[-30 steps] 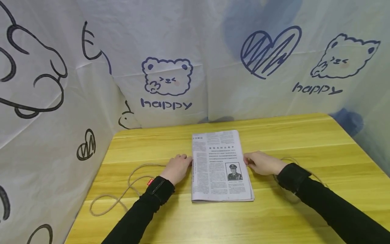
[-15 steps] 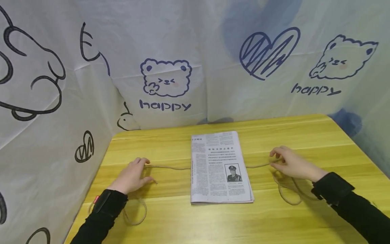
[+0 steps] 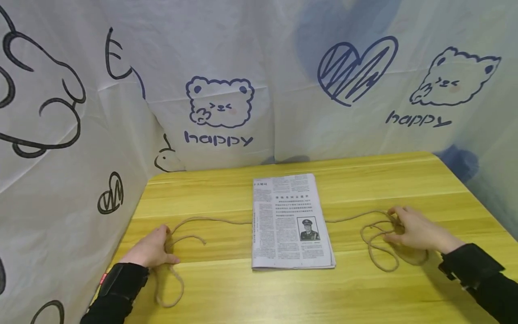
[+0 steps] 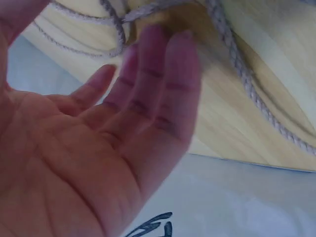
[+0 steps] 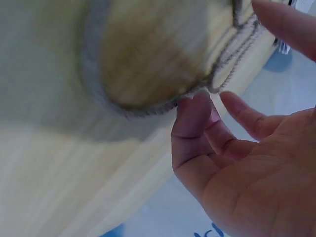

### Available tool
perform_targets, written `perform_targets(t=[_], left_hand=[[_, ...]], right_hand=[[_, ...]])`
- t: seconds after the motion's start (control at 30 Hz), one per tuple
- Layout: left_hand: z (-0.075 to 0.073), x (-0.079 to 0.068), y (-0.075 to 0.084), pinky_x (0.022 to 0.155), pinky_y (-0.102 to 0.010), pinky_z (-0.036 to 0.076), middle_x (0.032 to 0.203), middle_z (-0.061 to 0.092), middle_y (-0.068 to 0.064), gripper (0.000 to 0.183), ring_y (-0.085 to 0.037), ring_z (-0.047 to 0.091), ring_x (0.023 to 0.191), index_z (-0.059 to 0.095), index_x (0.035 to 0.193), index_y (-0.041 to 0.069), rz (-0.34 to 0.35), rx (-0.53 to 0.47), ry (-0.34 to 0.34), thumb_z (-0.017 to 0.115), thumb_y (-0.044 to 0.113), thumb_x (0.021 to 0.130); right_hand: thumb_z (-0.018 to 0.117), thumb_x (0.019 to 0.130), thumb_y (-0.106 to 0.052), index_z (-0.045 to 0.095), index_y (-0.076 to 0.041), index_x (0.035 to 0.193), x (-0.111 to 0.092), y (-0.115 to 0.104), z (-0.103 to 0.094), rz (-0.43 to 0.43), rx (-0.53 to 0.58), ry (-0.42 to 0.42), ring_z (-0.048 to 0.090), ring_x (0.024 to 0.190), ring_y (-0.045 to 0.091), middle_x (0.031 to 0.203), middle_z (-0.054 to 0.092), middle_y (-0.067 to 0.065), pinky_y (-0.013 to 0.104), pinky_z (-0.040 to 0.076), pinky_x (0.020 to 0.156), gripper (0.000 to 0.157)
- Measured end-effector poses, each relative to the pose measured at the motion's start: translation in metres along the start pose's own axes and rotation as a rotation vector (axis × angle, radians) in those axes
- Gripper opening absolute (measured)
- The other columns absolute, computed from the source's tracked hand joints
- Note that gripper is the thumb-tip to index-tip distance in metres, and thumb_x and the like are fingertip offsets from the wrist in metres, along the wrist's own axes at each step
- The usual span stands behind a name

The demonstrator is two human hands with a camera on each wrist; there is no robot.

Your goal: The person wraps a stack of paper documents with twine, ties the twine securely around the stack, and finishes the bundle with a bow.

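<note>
- Head view: white drape (image 3: pixel 291 54) with drawn bears, hearts and "happy" lettering, standing beyond newspaper.
- Bench (image 3: pixel 291 292): yellow wood grain, carries newspaper.
- Newspaper (image 3: pixel 279 234): folded, lying flat; landmark for all places here.
- Left hand (image 3: pixel 151 247): well left of newspaper. Grip slack, clasping nothing; left wrist view gives bare palm, fingers loosely extended, rope near fingertips.
- Right hand (image 3: pixel 421 231): well right of newspaper, thumb apart from bent fingers. Grip loose, not closed round anything; rope at fingertips, contact cannot be told.
- Black wristbands (image 3: pixel 123 281): one on each side of newspaper.
- Rope (image 3: pixel 214 219): shows at newspaper's left and right edges, stretch between hidden by it. Loops right of newspaper by right hand; a bend and a loose end left of it.
- Printed portrait (image 3: pixel 308 228): newspaper's lower right.
- Red tag (image 3: pixel 103 278): far left of newspaper.
</note>
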State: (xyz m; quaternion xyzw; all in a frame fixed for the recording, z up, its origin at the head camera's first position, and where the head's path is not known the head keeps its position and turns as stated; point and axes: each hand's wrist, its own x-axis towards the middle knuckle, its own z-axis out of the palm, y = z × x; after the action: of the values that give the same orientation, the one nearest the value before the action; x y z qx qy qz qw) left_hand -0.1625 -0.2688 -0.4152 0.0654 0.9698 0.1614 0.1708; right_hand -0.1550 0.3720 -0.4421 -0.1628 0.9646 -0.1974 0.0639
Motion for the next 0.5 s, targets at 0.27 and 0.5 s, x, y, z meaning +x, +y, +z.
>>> perform_targets(t=[0.27, 0.5], left_hand=[[-0.0044, -0.0045, -0.0056, 0.065, -0.038, 0.047, 0.088, 0.060, -0.010, 0.037, -0.023, 0.056, 0.078, 0.054, 0.101, -0.003, -0.043, -0.084, -0.033, 0.078, 0.013, 0.076], [-0.0041, -0.0039, -0.0052, 0.061, -0.034, 0.046, 0.075, 0.055, -0.004, 0.011, -0.018, 0.051, 0.068, 0.062, 0.082, 0.004, 0.021, -0.017, -0.030, 0.072, 0.007, 0.079]], right_hand=[[0.072, 0.082, -0.017, 0.045, 0.013, 0.115, 0.0019, 0.0078, 0.0045, 0.005, 0.040, -0.004, 0.056, 0.076, 0.025, 0.086, 0.057, 0.012, 0.041, 0.046, 0.066, 0.052], [0.065, 0.085, -0.008, 0.054, 0.004, 0.099, -0.0005, 0.0059, 0.0015, 0.078, 0.070, -0.067, 0.052, 0.070, 0.019, 0.081, 0.055, 0.005, 0.036, 0.042, 0.061, 0.021]])
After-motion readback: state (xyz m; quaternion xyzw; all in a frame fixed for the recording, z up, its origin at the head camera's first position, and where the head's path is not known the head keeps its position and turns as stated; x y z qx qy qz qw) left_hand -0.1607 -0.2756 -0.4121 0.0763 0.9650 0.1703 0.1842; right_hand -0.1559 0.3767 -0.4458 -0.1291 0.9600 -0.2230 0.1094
